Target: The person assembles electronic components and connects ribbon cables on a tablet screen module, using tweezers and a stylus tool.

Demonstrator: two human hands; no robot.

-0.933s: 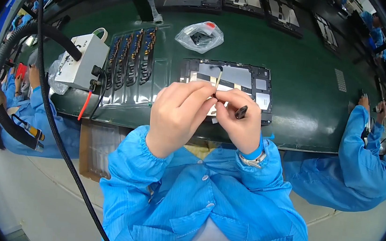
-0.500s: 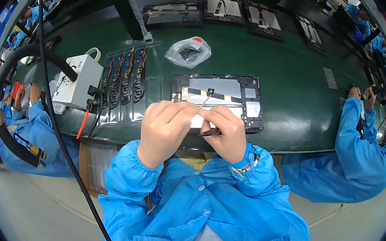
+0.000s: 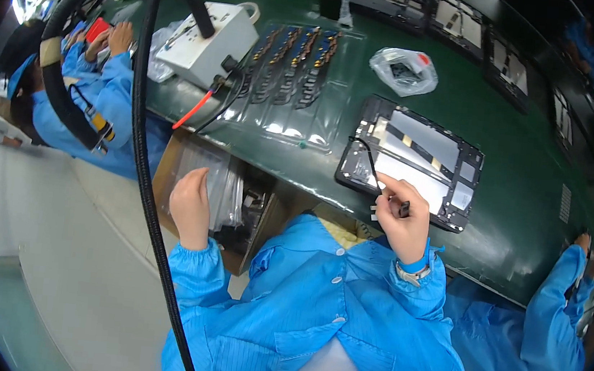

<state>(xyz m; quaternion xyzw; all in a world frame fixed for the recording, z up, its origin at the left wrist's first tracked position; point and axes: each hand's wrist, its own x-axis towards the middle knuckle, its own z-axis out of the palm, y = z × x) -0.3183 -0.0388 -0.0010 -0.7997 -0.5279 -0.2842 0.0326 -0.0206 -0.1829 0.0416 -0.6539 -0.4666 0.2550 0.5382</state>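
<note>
My right hand [image 3: 406, 219] is closed near the front edge of an opened tablet [image 3: 429, 136], pinching a thin black cable [image 3: 371, 157]. The cable's small bent end reaches over the tablet's left part. A dark, pointed tool [image 3: 404, 209] also sits in that hand, mostly hidden by the fingers. Away to the left, my left hand [image 3: 191, 205] is raised over a cardboard box [image 3: 169, 161]. Its fingers are pressed together, and whatever they hold, if anything, is too small to make out. Clear plastic bags [image 3: 220, 192] and dark pieces lie inside the box.
A clear tray [image 3: 325, 127] holds several small circuit parts. Beside it stands a white box [image 3: 214, 39] with a black hose. A plastic bag [image 3: 404, 72] lies behind the tablet; more opened tablets [image 3: 459, 18] line the far side. Co-workers sit left and right. A black cord [image 3: 141, 169] crosses the view.
My view has swung left. My left hand has left the cable and moved from beside my right hand to over the cardboard box. The cable stays in my right hand.
</note>
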